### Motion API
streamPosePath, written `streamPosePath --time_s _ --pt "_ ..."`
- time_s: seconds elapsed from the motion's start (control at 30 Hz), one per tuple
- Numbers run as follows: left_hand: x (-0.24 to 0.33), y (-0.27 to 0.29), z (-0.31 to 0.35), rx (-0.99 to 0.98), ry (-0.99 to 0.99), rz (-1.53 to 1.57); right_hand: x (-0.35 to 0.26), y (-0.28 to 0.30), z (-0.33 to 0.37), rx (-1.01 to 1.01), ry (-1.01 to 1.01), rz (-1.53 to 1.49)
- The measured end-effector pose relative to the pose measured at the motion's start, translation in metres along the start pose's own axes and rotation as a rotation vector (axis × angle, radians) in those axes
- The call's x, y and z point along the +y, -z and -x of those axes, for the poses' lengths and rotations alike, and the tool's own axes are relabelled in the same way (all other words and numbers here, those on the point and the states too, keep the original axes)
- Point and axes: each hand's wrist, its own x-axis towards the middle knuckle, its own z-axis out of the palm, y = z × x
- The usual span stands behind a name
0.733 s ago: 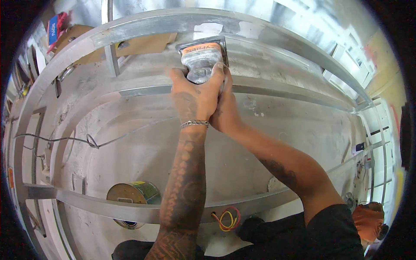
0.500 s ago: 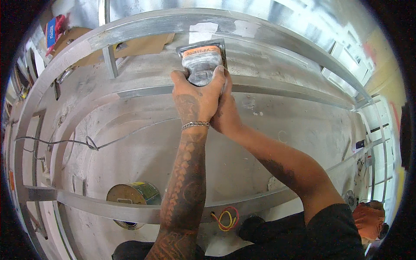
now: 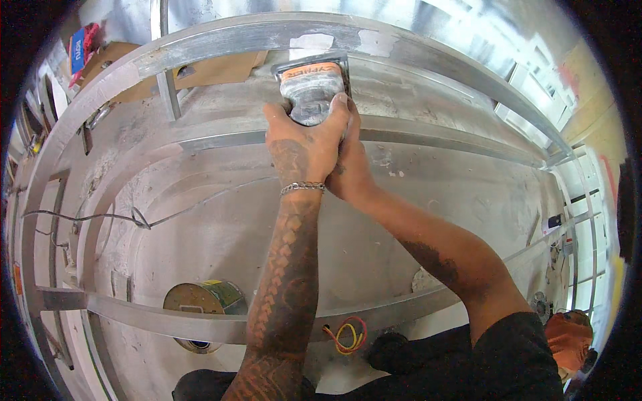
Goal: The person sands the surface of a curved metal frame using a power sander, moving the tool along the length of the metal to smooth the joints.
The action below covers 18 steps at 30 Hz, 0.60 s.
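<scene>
A dusty grey power sander [image 3: 311,97] with an orange band and a flat dark pad is held out in front of me. My left hand [image 3: 302,144] is wrapped round its near end. My right hand [image 3: 350,160] grips it from the right and beneath, partly hidden by the left. The pad faces away, up against the curved metal frame's far bar [image 3: 234,41]; whether it touches the bar cannot be made out. Pale filler patches [image 3: 311,43] show on that bar just past the sander.
A second curved bar [image 3: 435,137] passes behind my hands, and a near one [image 3: 174,322] crosses under my forearms. Below lie a round can [image 3: 194,297], red and yellow wires [image 3: 349,335] and a dark cable [image 3: 144,220]. Cardboard [image 3: 221,70] lies at the far left.
The sander has shifted slightly up and away along with both hands, and has turned a little. Both hands keep their grip on it.
</scene>
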Motion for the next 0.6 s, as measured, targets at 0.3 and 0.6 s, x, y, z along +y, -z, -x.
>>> streamPosePath --time_s 0.3,0.6 --pt "0.001 0.007 -0.011 0.015 0.027 0.096 -0.007 -0.004 -0.007 -0.046 -0.023 0.073" --pt "0.002 0.005 -0.004 -0.041 0.106 -0.018 0.009 -0.012 -0.001 0.000 -0.029 -0.021"
